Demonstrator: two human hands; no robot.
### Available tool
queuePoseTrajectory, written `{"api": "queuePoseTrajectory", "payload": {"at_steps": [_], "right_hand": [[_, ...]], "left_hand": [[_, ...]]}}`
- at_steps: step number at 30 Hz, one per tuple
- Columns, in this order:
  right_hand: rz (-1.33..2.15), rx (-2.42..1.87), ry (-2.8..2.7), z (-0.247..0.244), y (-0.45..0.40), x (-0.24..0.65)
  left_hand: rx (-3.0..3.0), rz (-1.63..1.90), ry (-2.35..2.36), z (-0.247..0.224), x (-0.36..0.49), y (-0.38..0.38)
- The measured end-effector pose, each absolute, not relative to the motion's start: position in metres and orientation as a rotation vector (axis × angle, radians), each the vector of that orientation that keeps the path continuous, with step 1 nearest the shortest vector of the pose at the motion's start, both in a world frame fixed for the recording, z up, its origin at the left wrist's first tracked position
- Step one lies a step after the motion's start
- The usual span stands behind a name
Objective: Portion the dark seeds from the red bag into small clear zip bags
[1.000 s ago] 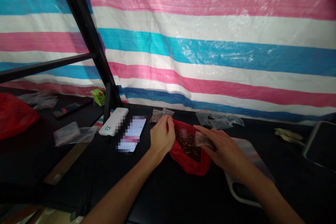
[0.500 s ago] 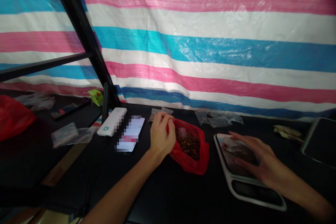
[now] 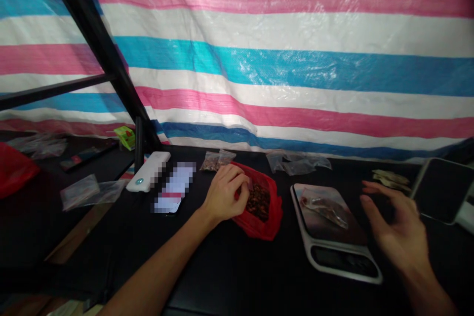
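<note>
A red plastic bag [image 3: 273, 212] stands open on the black table, with small brown dried pieces [image 3: 259, 201] inside. My left hand [image 3: 228, 190] is closed at the bag's left rim, thumb and fingers pinching a small clear plastic cup [image 3: 250, 185], mostly hidden by the fingers. To the right of the bag is a white kitchen scale [image 3: 309, 256] with a shiny plate. On that plate lies a small clear zip bag [image 3: 328, 209] with dark contents. My right hand [image 3: 400, 222], fingers apart and holding nothing, hovers just right of the scale.
Filled zip bags [image 3: 217, 160] and flat clear bags [image 3: 296, 163] lie along the striped sheet [image 3: 289, 74]. A phone [image 3: 174, 187] and a white device [image 3: 148, 173] are on the left. A crumpled beige item [image 3: 388, 177] and a dark-screened device [image 3: 442, 190] sit at right.
My right hand has left the zip bag on the scale and moved right. My left hand has shifted to the cup in the red bag. The view has turned slightly right.
</note>
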State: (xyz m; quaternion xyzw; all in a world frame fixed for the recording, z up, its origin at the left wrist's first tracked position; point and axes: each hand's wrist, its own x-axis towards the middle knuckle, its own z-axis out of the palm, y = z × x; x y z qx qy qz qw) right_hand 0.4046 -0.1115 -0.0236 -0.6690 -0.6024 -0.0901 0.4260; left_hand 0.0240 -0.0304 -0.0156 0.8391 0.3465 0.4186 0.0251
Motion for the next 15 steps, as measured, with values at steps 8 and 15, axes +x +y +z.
{"api": "queuePoseTrajectory", "payload": {"at_steps": [8,15], "right_hand": [[-0.369,-1.659,-1.675,-0.022,-0.104,0.401],[-0.338,-1.627,-1.763,-0.024,-0.104,0.395]], "left_hand": [[2.853,1.079,0.934,-0.013,0.029,-0.035],[2.931,1.033,0.884,-0.012,0.029,-0.036]]}}
